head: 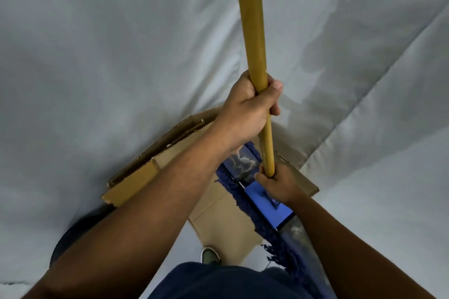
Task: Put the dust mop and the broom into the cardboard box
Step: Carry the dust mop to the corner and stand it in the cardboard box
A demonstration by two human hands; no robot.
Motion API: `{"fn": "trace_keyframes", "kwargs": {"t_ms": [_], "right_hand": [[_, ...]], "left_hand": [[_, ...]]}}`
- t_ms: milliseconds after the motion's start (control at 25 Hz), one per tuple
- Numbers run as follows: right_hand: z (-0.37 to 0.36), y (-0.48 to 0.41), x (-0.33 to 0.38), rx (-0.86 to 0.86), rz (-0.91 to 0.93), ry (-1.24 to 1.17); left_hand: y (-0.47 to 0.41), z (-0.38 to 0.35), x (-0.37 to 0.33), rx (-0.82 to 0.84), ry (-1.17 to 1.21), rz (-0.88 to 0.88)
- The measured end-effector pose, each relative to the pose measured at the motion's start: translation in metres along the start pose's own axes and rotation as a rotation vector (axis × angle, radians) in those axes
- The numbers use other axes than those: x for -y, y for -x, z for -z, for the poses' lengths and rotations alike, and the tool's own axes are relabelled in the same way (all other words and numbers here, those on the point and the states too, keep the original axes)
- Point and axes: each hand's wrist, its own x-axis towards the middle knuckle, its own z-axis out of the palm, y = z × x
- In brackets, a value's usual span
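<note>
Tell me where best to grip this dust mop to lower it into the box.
Grip the yellow handle, from the near side, as both hands do: left hand mid-shaft, right hand low by the mop head. The shaft stands nearly upright; the wide head needs steering into the box.

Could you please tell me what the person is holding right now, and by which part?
The dust mop, by its yellow handle: left hand mid-shaft, right hand at the lower end.

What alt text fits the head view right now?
Both hands grip a yellow mop handle, left hand above right hand, holding the blue mop head over an open cardboard box on white sheeting.
</note>
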Motion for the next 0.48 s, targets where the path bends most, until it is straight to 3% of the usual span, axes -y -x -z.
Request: {"fn": "trace_keyframes", "kwargs": {"t_ms": [200, 480], "right_hand": [[0.026, -0.063, -0.024, 0.066, 0.001, 0.121], [0.053, -0.132, -0.057, 0.112, -0.031, 0.105]], "left_hand": [[-0.062, -0.007, 0.027, -0.045, 0.062, 0.070], [-0.132, -0.034, 0.070, -0.086, 0.016, 0.180]]}}
